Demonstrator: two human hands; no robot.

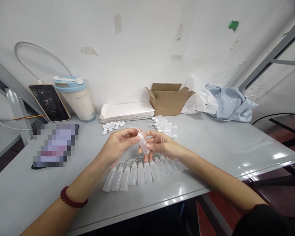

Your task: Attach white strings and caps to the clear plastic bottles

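Observation:
A small translucent plastic bottle [144, 146] with a white cap is held tilted above the table between both hands. My left hand [120, 142] pinches it at the cap end, thumb and fingers closed there. Around the bottle's body, the thumb and fingers of my right hand [161, 144] are closed. Just below lies a row of similar bottles [140, 173], several of them with thin curved tubes at their tops. Behind my right hand is another group of bottles [164, 125]. Loose white caps [111, 127] lie in a cluster beyond my left hand.
Along the wall stand a phone [50, 103], a blue-lidded cup [77, 101], a stack of white sheets [127, 111], an open cardboard box [169, 102], a white plastic bag [199, 98] and a blue cloth [232, 103]. A blurred-out device [56, 144] lies at the left.

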